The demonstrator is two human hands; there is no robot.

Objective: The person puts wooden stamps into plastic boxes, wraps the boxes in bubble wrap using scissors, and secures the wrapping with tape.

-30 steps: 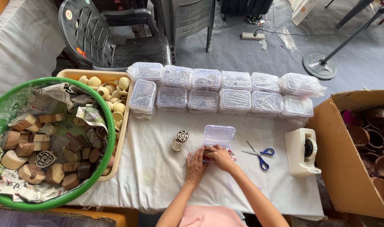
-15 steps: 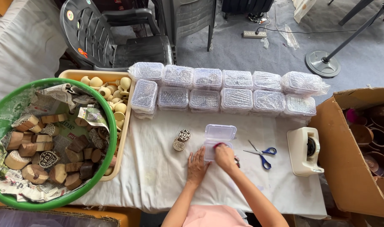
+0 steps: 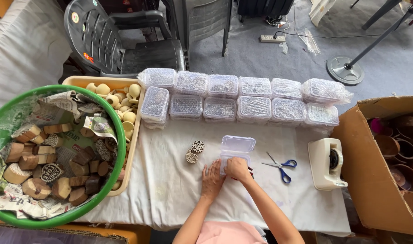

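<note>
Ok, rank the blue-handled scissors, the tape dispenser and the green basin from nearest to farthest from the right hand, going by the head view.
Measured from the right hand:
1. Blue-handled scissors, just to its right on the white cloth.
2. Tape dispenser, further right, beside the cardboard box.
3. Green basin, far off to the left, holding wooden blocks.

Both forearms reach in from the near edge, angled toward each other. The left hand [image 3: 212, 180] lies flat, palm down, fingers together and pointing away. The right hand [image 3: 238, 168] sits just beside it on the right, knuckles up, fingers curled downward.
</note>
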